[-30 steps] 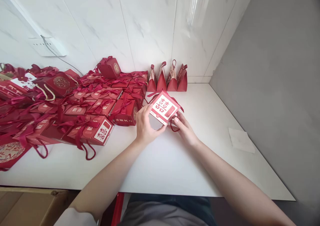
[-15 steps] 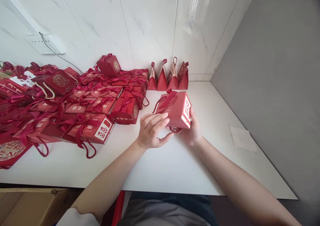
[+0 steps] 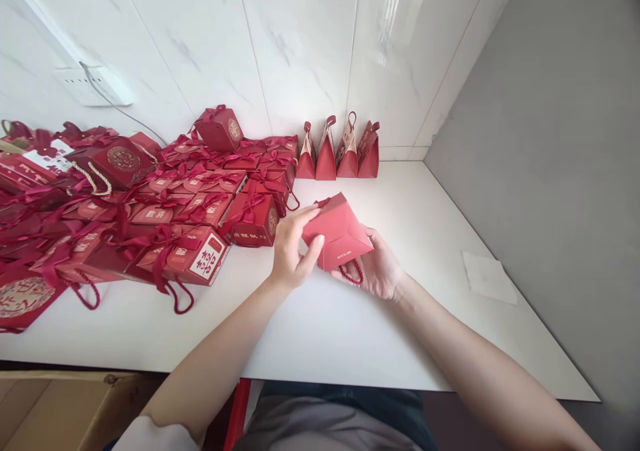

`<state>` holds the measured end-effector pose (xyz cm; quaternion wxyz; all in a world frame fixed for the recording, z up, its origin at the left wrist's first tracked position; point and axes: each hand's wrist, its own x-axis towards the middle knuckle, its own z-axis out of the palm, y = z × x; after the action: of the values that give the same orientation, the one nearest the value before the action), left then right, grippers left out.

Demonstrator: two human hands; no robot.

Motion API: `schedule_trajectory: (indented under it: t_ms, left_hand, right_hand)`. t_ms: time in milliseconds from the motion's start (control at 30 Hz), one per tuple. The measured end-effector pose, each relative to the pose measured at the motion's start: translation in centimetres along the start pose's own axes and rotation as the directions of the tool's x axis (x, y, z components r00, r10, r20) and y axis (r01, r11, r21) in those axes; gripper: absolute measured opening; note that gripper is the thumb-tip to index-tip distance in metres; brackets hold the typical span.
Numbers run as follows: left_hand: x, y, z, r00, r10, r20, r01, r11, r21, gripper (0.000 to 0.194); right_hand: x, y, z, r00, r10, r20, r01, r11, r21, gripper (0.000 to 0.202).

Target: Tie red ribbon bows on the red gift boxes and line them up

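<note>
A red gift box point(image 3: 338, 236) with a twisted cord handle is held between my two hands above the white table. A plain red face with folded seams and a small line of print shows to me; its white label is out of sight. My left hand point(image 3: 295, 248) grips the box's left side, thumb on the near face and fingers over the top edge. From below and the right, my right hand point(image 3: 379, 268) supports it, with the cord loop point(image 3: 351, 272) hanging by the fingers. Part of the right fingers is hidden behind the box.
Many red gift boxes point(image 3: 185, 254) with ribbon bows crowd the table's left half. Several triangular red boxes point(image 3: 326, 158) stand against the tiled wall. A white paper point(image 3: 490, 278) lies on the right of the white table point(image 3: 400, 344). An open cardboard box point(image 3: 55, 411) sits below the front edge.
The box has been turned in my hands, so the white label has gone from view and a plain red face shows. My left hand has shifted its hold to the box's left side.
</note>
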<state>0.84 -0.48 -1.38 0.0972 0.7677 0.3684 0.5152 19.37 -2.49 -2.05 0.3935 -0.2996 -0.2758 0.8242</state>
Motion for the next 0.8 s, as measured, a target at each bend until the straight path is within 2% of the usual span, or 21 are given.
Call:
schedule_trajectory:
  t_ms: [133, 333, 400, 467, 533, 567, 633, 733, 800]
  left_hand:
    - [0.4, -0.8, -0.3, 0.987, -0.161, -0.011, 0.159, 0.984, -0.082, 0.037]
    - [0.5, -1.3, 0.1, 0.978, -0.207, -0.024, 0.206, 0.977, -0.055, 0.036]
    - [0.6, -1.7, -0.1, 0.970, -0.241, -0.037, 0.237, 0.967, -0.089, 0.033]
    - [0.9, -2.3, -0.4, 0.956, -0.289, -0.043, 0.280, 0.950, -0.140, 0.030]
    - [1.2, -3.2, -0.9, 0.936, -0.350, -0.030, 0.340, 0.924, -0.173, 0.033]
    - [1.3, -3.6, -1.1, 0.924, -0.383, -0.016, 0.375, 0.910, -0.177, 0.037]
    - [1.5, -4.1, -1.2, 0.902, -0.431, 0.034, 0.430, 0.886, -0.173, 0.044]
    - [1.3, -4.1, -0.8, 0.882, -0.454, 0.127, 0.471, 0.862, -0.186, 0.040]
    - [1.0, -3.7, -0.4, 0.864, -0.475, 0.168, 0.502, 0.842, -0.197, 0.035]
  right_hand:
    - [0.3, 0.9, 0.5, 0.998, 0.040, 0.051, -0.041, 0.999, 0.030, 0.072]
    - [0.8, 1.3, 0.0, 0.997, 0.078, -0.013, -0.078, 0.996, 0.053, 0.078]
    - [0.8, 1.2, -0.2, 0.998, 0.039, -0.055, -0.039, 0.999, 0.013, 0.076]
    - [0.8, 1.1, -0.4, 0.990, -0.088, -0.109, 0.079, 0.993, -0.085, 0.066]
    - [0.8, 0.7, -0.7, 0.956, -0.260, -0.136, 0.223, 0.945, -0.240, 0.055]
    - [0.8, 0.5, -0.9, 0.931, -0.341, -0.128, 0.286, 0.903, -0.321, 0.056]
    - [0.8, 0.1, -1.5, 0.874, -0.474, -0.106, 0.376, 0.799, -0.469, 0.075]
    - [0.8, -0.3, -2.3, 0.770, -0.618, -0.157, 0.385, 0.647, -0.658, 0.105]
    - [0.7, -0.3, -2.5, 0.713, -0.674, -0.194, 0.342, 0.576, -0.742, 0.107]
